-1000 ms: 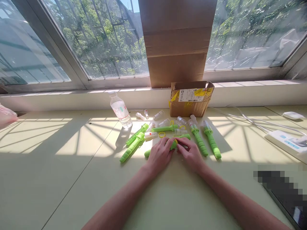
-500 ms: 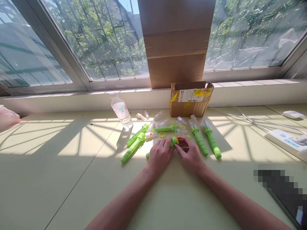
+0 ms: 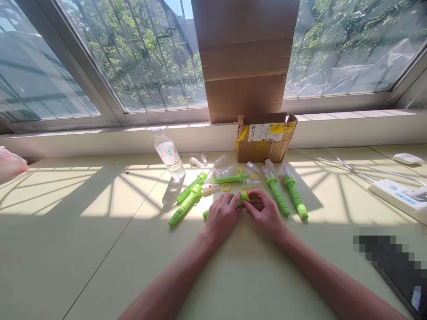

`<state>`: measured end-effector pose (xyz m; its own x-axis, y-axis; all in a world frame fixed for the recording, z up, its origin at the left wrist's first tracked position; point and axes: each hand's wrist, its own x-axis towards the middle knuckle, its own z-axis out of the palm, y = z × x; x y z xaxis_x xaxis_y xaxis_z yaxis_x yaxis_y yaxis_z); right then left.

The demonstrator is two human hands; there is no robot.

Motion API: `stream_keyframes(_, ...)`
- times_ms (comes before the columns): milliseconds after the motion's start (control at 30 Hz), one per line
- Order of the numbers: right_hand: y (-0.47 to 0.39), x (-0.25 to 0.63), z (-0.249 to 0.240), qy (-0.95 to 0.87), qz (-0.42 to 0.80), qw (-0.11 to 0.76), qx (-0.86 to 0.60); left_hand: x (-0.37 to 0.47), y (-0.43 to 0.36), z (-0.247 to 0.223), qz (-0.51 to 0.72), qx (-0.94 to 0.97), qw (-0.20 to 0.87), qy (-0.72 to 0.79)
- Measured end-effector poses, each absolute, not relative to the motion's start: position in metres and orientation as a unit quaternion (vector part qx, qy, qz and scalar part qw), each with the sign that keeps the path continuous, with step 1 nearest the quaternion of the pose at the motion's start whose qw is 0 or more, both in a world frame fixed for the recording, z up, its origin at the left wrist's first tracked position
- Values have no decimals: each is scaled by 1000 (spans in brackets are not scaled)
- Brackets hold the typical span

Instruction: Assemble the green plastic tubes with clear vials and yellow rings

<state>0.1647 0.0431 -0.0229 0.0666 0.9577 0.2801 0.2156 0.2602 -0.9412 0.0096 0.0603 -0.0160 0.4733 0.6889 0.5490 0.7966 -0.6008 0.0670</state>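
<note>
My left hand (image 3: 223,215) is closed around a green tube (image 3: 205,215), whose lower end sticks out at the left. At the tube's threaded end, a yellow ring (image 3: 246,195) is pinched by my right hand (image 3: 265,212). Two green tubes lie to the left, one of them the near green tube (image 3: 183,207). Two more with clear caps lie to the right, including the outer capped tube (image 3: 296,195). Another green tube (image 3: 230,178) lies crosswise behind my hands, near a loose yellow ring (image 3: 226,187), clear caps (image 3: 228,171) and a white piece (image 3: 211,188) with a red dot.
A water bottle (image 3: 169,155) stands at the back left. Behind the parts is an open cardboard box (image 3: 263,142). At the right are a power strip (image 3: 398,198), cables and a blurred dark object (image 3: 393,266). A pink bag (image 3: 11,162) sits far left.
Both hands stay in nearly the same place. The yellow ring and the threaded end between my fingers have shifted very slightly.
</note>
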Motion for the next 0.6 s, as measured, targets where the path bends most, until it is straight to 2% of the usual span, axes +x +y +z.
stream_keyframes(600, 45, 166, -21, -561, 389, 543, -489, 9, 58, -14, -262, -858, 108, -428)
